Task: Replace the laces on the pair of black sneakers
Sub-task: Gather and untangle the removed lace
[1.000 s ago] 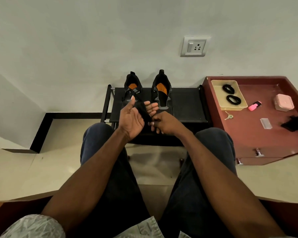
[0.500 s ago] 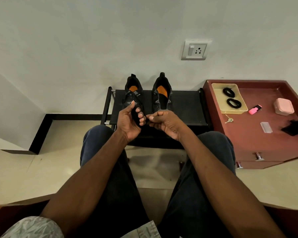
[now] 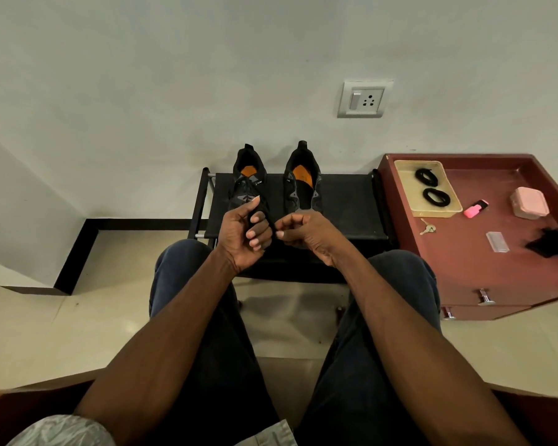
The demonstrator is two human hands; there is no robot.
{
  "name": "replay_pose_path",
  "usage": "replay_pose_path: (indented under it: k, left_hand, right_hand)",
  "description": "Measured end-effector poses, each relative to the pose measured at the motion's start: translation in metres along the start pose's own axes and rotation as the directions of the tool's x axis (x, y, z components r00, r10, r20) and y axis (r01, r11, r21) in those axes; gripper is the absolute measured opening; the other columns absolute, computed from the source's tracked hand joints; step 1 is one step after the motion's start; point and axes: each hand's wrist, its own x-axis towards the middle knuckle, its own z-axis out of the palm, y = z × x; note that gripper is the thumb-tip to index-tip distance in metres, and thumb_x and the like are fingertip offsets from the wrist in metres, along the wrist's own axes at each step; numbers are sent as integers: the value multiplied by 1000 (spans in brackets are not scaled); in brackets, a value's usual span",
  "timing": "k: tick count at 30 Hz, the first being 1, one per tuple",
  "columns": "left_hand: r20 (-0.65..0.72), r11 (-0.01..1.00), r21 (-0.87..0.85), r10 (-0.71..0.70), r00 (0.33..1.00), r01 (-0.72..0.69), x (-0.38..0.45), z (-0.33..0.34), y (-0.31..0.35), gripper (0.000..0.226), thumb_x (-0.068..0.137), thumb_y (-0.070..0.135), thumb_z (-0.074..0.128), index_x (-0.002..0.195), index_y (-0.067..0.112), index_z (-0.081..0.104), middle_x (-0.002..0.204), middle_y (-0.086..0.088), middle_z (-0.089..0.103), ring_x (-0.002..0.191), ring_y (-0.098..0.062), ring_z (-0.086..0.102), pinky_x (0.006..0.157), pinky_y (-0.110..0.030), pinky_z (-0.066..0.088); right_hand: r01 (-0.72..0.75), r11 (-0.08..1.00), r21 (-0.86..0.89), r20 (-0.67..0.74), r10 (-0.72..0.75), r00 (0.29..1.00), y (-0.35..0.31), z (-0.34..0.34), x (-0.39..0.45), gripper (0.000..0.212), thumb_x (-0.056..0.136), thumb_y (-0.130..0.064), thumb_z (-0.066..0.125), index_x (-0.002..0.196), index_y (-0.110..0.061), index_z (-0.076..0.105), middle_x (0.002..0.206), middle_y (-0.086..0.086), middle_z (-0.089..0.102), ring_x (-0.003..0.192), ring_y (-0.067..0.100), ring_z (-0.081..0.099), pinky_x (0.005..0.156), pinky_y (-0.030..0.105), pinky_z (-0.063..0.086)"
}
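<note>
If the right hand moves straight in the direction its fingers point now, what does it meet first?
Probably the left hand: the right hand points leftward at it and the black lace it holds. Depth is unclear.

A small pale mark is borne on the tongue label of the left sneaker point(image 3: 247, 177), but it is too small to be read. No other text, brand, number or sign can be read.
</note>
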Motion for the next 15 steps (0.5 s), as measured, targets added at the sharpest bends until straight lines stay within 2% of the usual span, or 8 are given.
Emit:
replay_pose_path:
  k: [3, 6, 8, 10, 12, 15]
  left_hand:
    - [36, 1000, 13, -25, 999, 25, 0, 0, 0, 54, 100, 37, 42, 49, 19, 45, 33, 5, 32, 26, -11, 29, 31, -21, 18]
    - [67, 998, 33, -55, 996, 53, 1, 0, 0, 54, 100, 37, 42, 49, 19, 44, 33, 4, 32, 26, -11, 30, 31, -21, 16]
    - [76, 998, 26, -58, 995, 57, 1, -1, 0, 54, 100, 37, 42, 49, 19, 45, 33, 4, 33, 25, -11, 30, 31, -20, 14]
    - [72, 998, 16, -54, 996, 53, 1, -2, 1, 55, 100, 36, 42, 48, 19, 45, 32, 4, 33, 24, -11, 30, 32, -20, 12]
    - [67, 999, 17, -53, 996, 52, 1, -2, 2, 55, 99, 36, 41, 47, 19, 45, 31, 4, 32, 23, -11, 30, 33, -19, 11]
    - [58, 997, 32, -66, 996, 64, 0, -2, 2, 55, 98, 36, 42, 46, 19, 46, 31, 4, 33, 22, -11, 31, 31, -18, 14]
  right_hand:
    - [62, 992, -112, -70, -70, 995, 1, 0, 2, 15, 83, 2, 74, 84, -12, 75, 68, -8, 65, 64, 5, 56, 62, 18, 45]
    - [100, 977, -186, -24, -106, 994, 5, 3, 2, 23, 83, 9, 67, 83, -13, 75, 71, -5, 68, 63, 8, 58, 58, 22, 47]
    - [76, 993, -92, 24, -74, 997, 5, 6, 2, 22, 83, 12, 60, 88, -4, 74, 77, 8, 69, 66, 16, 61, 60, 25, 52]
    - [22, 994, 107, 56, -28, 998, 1, 5, 2, 16, 86, 11, 56, 93, 6, 70, 76, 14, 66, 67, 21, 62, 61, 27, 54]
    - [-17, 973, 231, 112, -9, 994, -2, 4, 0, 8, 91, 3, 59, 90, 3, 67, 74, 12, 64, 67, 19, 62, 62, 26, 54]
    - [-43, 972, 230, 154, 7, 988, -1, 6, -2, 2, 90, -3, 66, 89, -3, 67, 73, 6, 62, 67, 14, 60, 62, 22, 53]
